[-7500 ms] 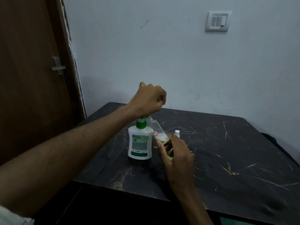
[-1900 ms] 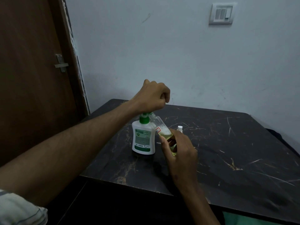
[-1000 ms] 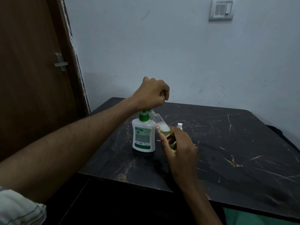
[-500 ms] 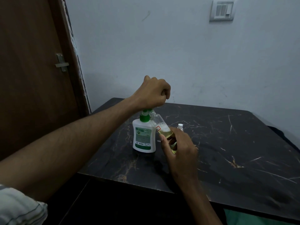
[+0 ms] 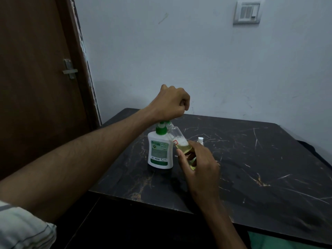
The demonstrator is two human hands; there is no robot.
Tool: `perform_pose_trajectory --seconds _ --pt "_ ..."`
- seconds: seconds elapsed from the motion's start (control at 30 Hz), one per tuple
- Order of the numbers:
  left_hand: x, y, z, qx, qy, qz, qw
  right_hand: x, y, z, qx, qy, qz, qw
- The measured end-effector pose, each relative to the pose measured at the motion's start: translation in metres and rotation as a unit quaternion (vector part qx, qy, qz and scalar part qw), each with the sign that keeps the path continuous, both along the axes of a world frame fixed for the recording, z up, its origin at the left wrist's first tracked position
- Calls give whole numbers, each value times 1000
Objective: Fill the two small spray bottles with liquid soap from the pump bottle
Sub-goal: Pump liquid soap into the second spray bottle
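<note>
Pump bottle (image 5: 160,150), white plastic with a green collar, stands on the scratched dark marble tabletop (image 5: 251,159) by a brown door (image 5: 36,87) and pale wall. Left hand (image 5: 170,103), fisted, presses its pump as before. At 3 o'clock, right hand (image 5: 199,162) grips the tilted clear spray bottle (image 5: 179,141), unchanged.

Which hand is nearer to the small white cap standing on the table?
Right. The right hand holds the tilted spray bottle just in front of the white cap. The left hand presses the pump bottle farther left.
</note>
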State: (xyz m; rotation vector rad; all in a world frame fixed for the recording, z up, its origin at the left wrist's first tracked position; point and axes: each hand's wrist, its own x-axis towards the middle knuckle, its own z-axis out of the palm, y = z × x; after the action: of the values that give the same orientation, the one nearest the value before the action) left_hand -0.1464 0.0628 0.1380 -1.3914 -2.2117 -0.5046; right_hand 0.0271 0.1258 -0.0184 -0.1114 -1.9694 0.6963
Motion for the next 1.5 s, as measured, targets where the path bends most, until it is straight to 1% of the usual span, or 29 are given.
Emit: perform_pose_trajectory --seconds 0.13,0.37,0.57,0.73,0.83,1.37,1.5 --pt "-3 -2 -7 16 -22 2 1000 0 1 0 -4 -10 -1 1000" --pt "-2 0 -1 12 -9 2 1000 0 2 -1 -2 -10 -1 1000" --pt "-3 -1 -7 12 -31 1 999 -3 2 -2 -3 -11 0 1000" --pt "0 0 -2 -11 -9 1 1000 -1 2 -3 -5 -9 1 1000" --pt "-1 2 -2 -9 -2 0 1000 -1 2 -3 -7 -1 0 1000" --pt "-1 3 -5 9 -16 7 1000 -1 1 -2 -16 4 -6 1000" --pt "-2 1 -6 0 -16 8 1000 -2 1 -2 -16 1 -2 1000"
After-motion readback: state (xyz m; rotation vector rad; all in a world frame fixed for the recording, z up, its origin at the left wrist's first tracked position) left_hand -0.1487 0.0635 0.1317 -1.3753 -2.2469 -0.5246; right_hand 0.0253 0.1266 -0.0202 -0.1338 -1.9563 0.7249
